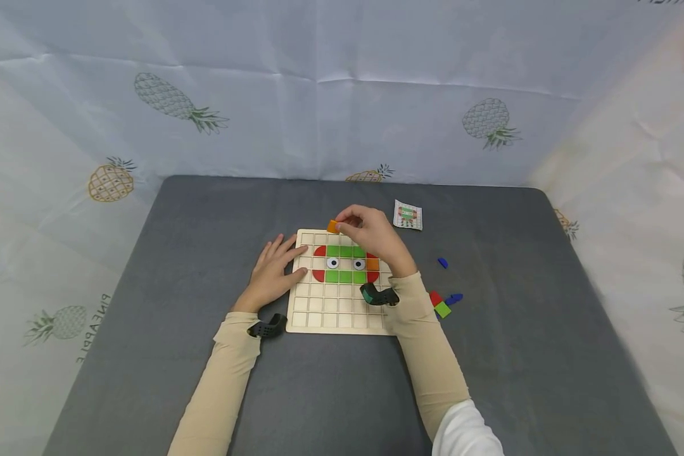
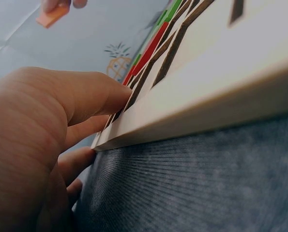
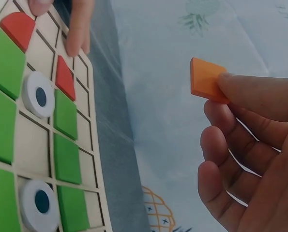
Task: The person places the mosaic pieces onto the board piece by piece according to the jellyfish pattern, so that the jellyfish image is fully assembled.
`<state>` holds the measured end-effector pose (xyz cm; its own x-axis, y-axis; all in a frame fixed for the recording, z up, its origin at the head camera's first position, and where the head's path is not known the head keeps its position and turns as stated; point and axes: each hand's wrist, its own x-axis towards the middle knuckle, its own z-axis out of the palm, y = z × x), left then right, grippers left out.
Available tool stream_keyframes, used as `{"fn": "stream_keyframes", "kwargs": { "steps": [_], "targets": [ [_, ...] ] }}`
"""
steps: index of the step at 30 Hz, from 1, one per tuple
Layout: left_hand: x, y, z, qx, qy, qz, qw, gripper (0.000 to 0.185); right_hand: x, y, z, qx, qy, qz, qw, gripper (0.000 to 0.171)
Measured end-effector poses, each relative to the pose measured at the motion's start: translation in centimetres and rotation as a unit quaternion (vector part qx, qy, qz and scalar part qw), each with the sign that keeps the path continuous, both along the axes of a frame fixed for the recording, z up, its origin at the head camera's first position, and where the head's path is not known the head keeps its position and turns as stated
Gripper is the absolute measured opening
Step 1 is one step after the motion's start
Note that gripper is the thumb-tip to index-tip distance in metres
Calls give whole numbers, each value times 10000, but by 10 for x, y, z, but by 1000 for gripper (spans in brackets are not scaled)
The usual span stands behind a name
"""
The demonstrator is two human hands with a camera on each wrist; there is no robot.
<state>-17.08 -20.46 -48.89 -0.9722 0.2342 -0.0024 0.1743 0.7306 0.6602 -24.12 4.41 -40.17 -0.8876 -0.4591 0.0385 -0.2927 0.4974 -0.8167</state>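
Orange tile [image 3: 205,78] pinched in right hand [image 1: 373,235] above the board's far edge — right-wrist view confirms; left hand [image 1: 270,273] flat, fingers relaxed, on wooden board's [image 1: 319,316] left edge.

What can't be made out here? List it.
- Small printed card, head view: print too small to read.
- Wooden grid board, head view: right edge hidden by the right hand and sleeve, which pinches a flat orange square tile.
- Left hand, left wrist view: fingertips hidden behind the board edge.
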Motion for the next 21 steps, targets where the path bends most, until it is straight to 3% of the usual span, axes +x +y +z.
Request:
{"fn": "stream_keyframes", "kwargs": {
  "steps": [11,21],
  "targets": [
    [-1,2,-1,-26,18,24,10000,55,4,-22,-15,752,-40,334,9966,16],
    [-2,2,-2,-102,35,21,9999,55,4,-31,-24,1625,-144,751,9837,15]
  ]
}}
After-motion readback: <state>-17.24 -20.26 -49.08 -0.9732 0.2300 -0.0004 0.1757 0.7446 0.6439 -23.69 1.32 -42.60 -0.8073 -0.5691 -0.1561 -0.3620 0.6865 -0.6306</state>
